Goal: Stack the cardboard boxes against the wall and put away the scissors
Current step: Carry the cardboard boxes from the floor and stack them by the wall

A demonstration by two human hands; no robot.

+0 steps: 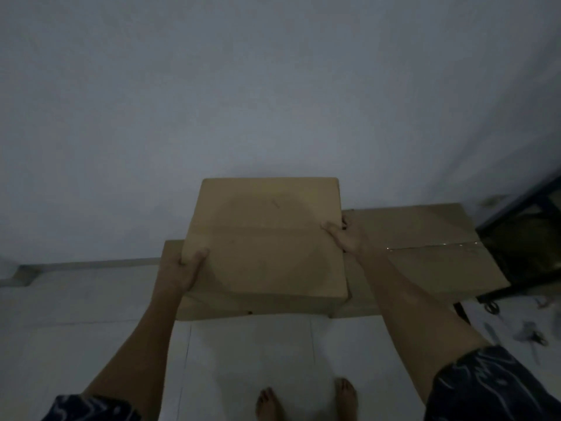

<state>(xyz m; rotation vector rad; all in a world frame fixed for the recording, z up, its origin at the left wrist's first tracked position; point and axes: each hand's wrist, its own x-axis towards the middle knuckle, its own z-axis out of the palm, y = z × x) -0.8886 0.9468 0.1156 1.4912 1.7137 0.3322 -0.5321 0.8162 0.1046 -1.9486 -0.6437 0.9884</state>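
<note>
A plain brown cardboard box (267,235) sits in the middle of the view, its far edge close to the pale wall. My left hand (182,268) grips its near-left corner, thumb on top. My right hand (346,235) holds its right edge, thumb on the lid and fingers down the side. Under it lies a wider cardboard box (212,308), only its front edge showing. A taped cardboard box (431,253) stands to the right against the wall. Scissors (531,334) lie blurred on the floor at the far right.
A dark metal frame (522,208) stands at the right, beside the taped box. Small blurred tools (491,306) lie on the white tiled floor near the scissors. My bare feet (306,399) stand on the tiles in front of the boxes.
</note>
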